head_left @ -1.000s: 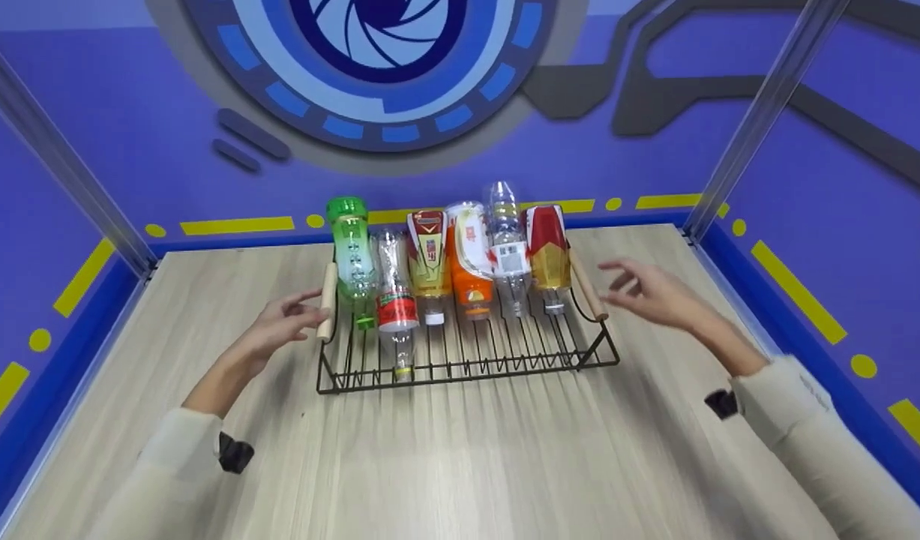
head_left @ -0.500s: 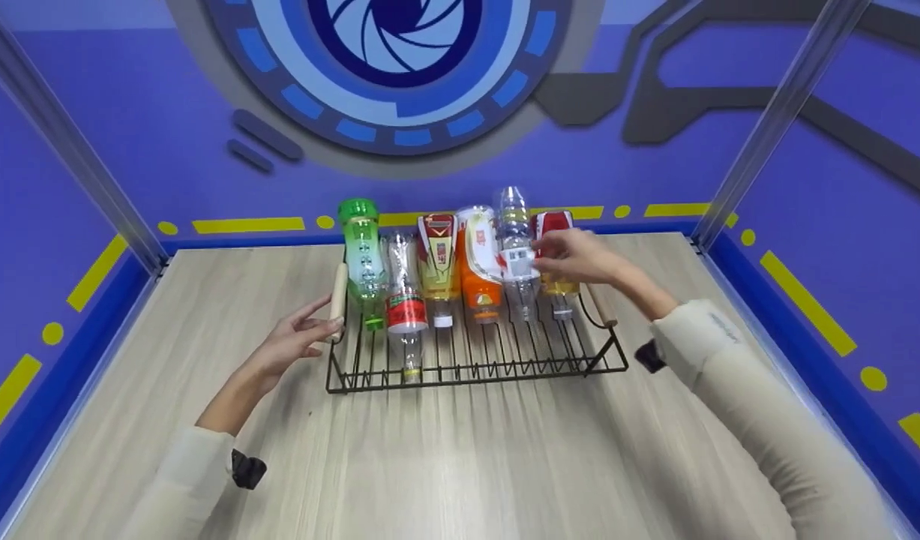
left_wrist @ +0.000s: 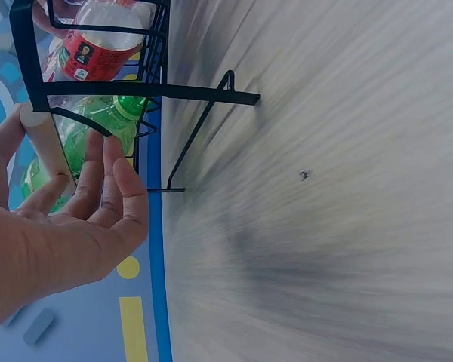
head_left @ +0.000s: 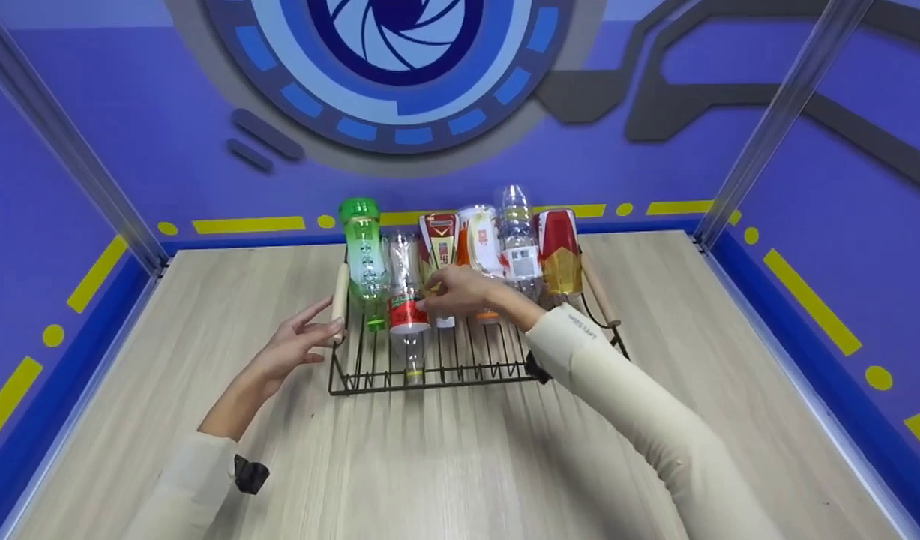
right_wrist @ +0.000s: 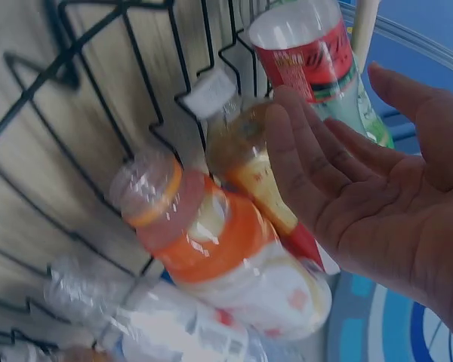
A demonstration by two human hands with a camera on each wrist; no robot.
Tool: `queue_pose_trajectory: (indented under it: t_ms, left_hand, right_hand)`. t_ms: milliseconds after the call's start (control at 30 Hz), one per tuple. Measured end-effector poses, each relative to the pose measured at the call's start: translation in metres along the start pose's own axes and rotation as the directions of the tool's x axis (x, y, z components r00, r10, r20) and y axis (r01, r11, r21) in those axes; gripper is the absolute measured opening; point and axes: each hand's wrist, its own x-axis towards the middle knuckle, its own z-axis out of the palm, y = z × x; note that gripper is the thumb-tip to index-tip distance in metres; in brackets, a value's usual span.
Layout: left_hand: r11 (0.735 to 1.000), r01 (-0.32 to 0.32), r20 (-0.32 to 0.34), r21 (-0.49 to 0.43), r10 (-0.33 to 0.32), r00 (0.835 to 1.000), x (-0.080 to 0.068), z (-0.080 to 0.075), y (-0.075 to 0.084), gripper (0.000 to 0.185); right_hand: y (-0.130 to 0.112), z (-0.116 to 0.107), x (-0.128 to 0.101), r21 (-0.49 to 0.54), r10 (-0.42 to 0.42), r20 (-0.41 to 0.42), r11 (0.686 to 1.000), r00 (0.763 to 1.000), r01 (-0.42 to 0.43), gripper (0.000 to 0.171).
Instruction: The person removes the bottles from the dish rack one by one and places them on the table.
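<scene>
A black wire rack (head_left: 385, 382) with wooden side handles carries several plastic bottles, their capped necks tilted toward the person. My left hand (head_left: 291, 341) holds the left wooden handle (head_left: 341, 296), its thumb and fingertips about the wood in the left wrist view. Over the rack's middle, my right hand (head_left: 460, 291) reaches toward the clear bottle with a red label (head_left: 409, 311). Fingers and thumb stand apart beside that bottle in the right wrist view; contact is hard to tell. Partly behind the right hand are a red-and-yellow bottle (right_wrist: 260, 185) and an orange bottle (right_wrist: 204, 234).
A green bottle (head_left: 364, 259) lies at the rack's left end. To the right are a clear bottle with a white label (head_left: 521, 259) and a red-and-gold bottle (head_left: 560, 255). The rack stands on a wood-grain table (head_left: 430, 465), near a purple back wall (head_left: 130, 150).
My right hand has swept left from beside the right handle, across the bottles, to the red-labelled one. The left hand stays at the left handle. The bottles look unmoved.
</scene>
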Motion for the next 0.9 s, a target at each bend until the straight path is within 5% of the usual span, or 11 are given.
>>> queue_pose_trajectory:
  t_ms: [133, 333, 500, 633, 767, 900]
  left_hand:
    - [1.0, 0.003, -0.005, -0.023, -0.003, 1.0, 0.001, 0.002, -0.004, 0.077]
    - [0.999, -0.003, -0.006, -0.034, 0.003, 1.0, 0.0, 0.0, -0.005, 0.076]
    - [0.999, 0.001, -0.002, -0.05, -0.001, 1.0, 0.001, 0.0, -0.003, 0.077]
    - [0.999, 0.003, -0.004, -0.045, -0.003, 1.0, 0.001, 0.0, -0.004, 0.077]
    - [1.0, 0.004, -0.004, -0.031, -0.004, 1.0, 0.001, 0.001, -0.004, 0.077]
    - [0.999, 0.011, -0.015, -0.043, -0.012, 1.0, 0.002, 0.001, -0.005, 0.075]
  right_hand:
    - [0.001, 0.009, 0.006, 0.038, 0.019, 0.019, 0.999, 1.0, -0.02, 0.024]
    - [-0.006, 0.019, 0.012, 0.109, 0.1, 0.002, 0.989, 0.995, -0.1, 0.042]
    - [-0.017, 0.032, 0.009, 0.126, 0.15, -0.021, 0.981, 0.989, -0.146, 0.031]
    - [-0.019, 0.038, 0.007, 0.169, 0.164, -0.053, 0.974, 0.985, -0.153, 0.041]
    - [-0.019, 0.035, 0.004, 0.259, 0.21, -0.043, 0.946, 0.977, -0.192, 0.043]
    - [-0.018, 0.031, 0.003, 0.353, 0.251, 0.001, 0.906, 0.968, -0.235, 0.025]
